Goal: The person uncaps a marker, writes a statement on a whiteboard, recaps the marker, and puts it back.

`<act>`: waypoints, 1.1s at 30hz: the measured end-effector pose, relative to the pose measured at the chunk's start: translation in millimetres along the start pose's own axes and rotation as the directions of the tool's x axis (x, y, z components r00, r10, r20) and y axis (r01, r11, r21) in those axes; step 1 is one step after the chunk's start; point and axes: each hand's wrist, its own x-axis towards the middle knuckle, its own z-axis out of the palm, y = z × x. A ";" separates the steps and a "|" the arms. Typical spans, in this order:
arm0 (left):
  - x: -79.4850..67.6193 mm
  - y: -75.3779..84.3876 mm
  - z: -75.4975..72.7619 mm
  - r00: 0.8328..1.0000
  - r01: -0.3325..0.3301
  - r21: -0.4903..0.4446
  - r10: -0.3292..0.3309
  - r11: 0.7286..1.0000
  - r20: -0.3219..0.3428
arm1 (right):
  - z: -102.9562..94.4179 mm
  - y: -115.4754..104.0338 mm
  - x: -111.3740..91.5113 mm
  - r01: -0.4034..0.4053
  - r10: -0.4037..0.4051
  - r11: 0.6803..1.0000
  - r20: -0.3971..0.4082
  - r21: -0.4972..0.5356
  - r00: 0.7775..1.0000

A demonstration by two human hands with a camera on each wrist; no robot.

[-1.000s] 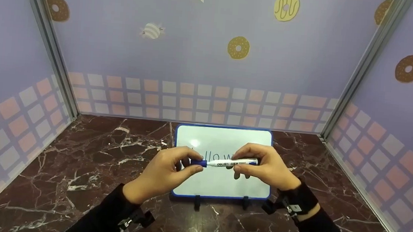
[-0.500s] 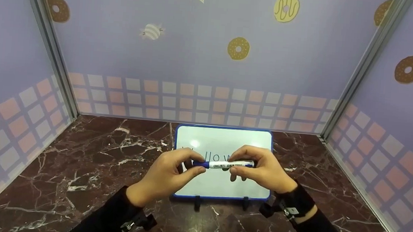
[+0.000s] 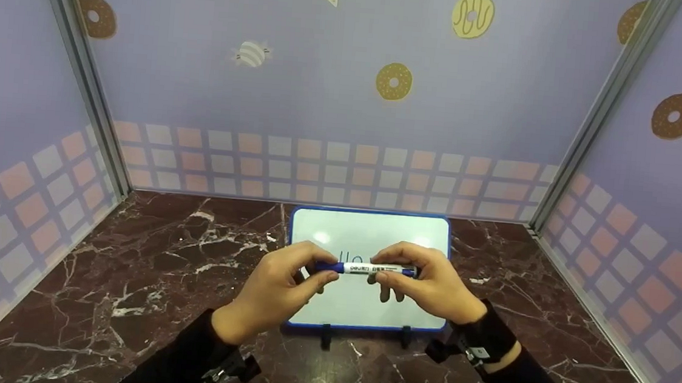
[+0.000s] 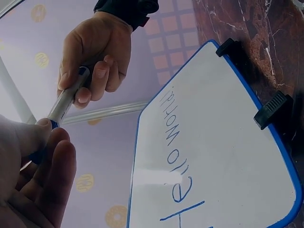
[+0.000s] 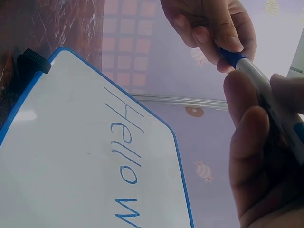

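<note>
Between the two hands, a white marker (image 3: 365, 269) with a blue cap (image 3: 330, 267) lies level in front of a whiteboard (image 3: 362, 306). My left hand (image 3: 276, 284) pinches the blue cap between thumb and fingers. The white barrel is pinched by my right hand (image 3: 431, 284), near its rear end. The cap sits flush against the barrel. Blue handwriting (image 4: 175, 142) reading "Hello World." shows on the board in the left wrist view; the hands hide part of it in the head view.
Black clip feet (image 3: 326, 336) hold the blue-framed board's lower edge on a dark red marbled table (image 3: 186, 301). Purple wall panels (image 3: 324, 93) with printed sweets enclose the back and both sides, joined by metal corner posts (image 3: 602, 115).
The cap and barrel have come together; a second ago the pale neck showed between them. My right hand has shifted slightly left with the barrel, while my left hand has barely moved.
</note>
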 end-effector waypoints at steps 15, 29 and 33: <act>2.4 5.7 2.3 0.977 -0.204 0.199 0.213 0.958 -0.027 | 8.2 -1.9 1.2 0.069 -0.071 0.996 0.030 0.065 0.997; -1.8 -5.3 10.7 0.983 -0.176 0.064 0.179 0.982 -0.048 | 10.9 8.7 0.2 0.020 -0.021 0.998 0.016 0.060 1.000; -1.2 -7.1 7.7 0.990 -0.140 0.028 0.140 0.990 -0.024 | 10.8 7.9 0.6 0.019 -0.020 0.999 0.025 0.029 0.999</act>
